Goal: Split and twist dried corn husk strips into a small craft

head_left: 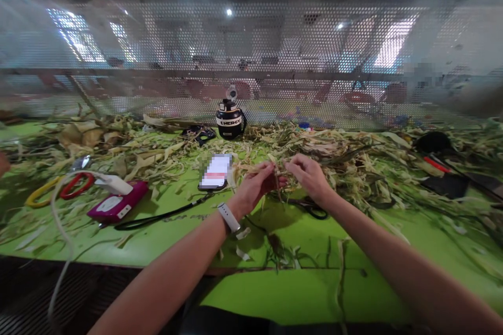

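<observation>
My left hand [259, 184], with a white band on the wrist, is closed on pale husk strips [252, 168] that look dried. Just to its right, my right hand [308, 174] has thumb and forefinger pinched together near the same strips. Whatever sits in that pinch is too small to make out. Below the right hand lie black-handled scissors [317, 212], partly hidden. Left of my hands a lit phone [215, 171] rests on the green table [165, 241], its strap trailing left. Loose husk scraps [277, 251] lie in front of my hands.
Heaps of husk [334, 149] cover the table's back. A black bottle [230, 121] stands there before a perforated metal screen [255, 36]. At left are a magenta power strip [113, 208], a white charger [115, 185] and red-handled scissors [76, 186]. Another person's hand [3, 162] shows at the left edge.
</observation>
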`<state>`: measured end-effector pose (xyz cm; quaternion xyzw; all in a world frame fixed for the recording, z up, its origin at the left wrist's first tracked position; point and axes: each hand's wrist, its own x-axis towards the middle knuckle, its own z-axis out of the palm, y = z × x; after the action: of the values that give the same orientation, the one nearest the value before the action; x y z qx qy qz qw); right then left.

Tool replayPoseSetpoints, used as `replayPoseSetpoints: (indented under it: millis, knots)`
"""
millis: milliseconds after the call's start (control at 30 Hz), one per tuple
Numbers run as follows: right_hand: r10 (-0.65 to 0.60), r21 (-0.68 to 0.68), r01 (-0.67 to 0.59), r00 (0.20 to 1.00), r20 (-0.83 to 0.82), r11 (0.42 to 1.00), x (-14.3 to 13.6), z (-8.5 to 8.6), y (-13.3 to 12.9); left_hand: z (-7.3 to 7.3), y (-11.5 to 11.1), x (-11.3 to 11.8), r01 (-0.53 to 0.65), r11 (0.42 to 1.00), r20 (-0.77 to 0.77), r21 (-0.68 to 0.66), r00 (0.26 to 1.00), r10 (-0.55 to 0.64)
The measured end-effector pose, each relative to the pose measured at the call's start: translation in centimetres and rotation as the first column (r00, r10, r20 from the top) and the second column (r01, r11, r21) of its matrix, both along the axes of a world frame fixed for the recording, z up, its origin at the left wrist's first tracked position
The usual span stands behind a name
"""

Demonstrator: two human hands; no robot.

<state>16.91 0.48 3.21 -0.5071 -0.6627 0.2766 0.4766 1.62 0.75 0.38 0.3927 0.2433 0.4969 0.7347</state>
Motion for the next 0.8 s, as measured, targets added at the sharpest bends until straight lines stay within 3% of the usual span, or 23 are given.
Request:
replayPoseSetpoints:
  millis: [167,367,533,667,800]
  knots:
    - [0.172,-0.215,-0.242,0.939,-0.298,0.946,-0.2,0.3,-0.2,-0.1,-0.5,0.3,0.047,0.996,-0.040,0.079,0.998,-0.044]
    - [0.146,-0.300,-0.406,0.770,-0.621,0.863,-0.9,-0.2,-0.7,-0.2,-0.5,0.2,0.110,0.993,-0.055,0.041,0.993,-0.107]
    - [0.086,-0.282,-0.335,0.766,-0.637,0.899,-1.6,-0.3,-0.9,-0.6,-0.2,0.0,0.189,0.974,-0.128,0.126,0.976,-0.173]
    - [0.063,-0.265,-0.240,0.841,-0.538,0.934,-1.6,-0.1,-0.6,-0.6,-0.3,0.1,0.195,0.977,-0.103,0.083,0.977,-0.186]
    - [-0.002,-0.020,-0.005,0.944,-0.329,1.000,-0.6,0.5,0.0,-0.5,-0.1,0.2,0.097,0.994,0.018,0.056,0.995,-0.099]
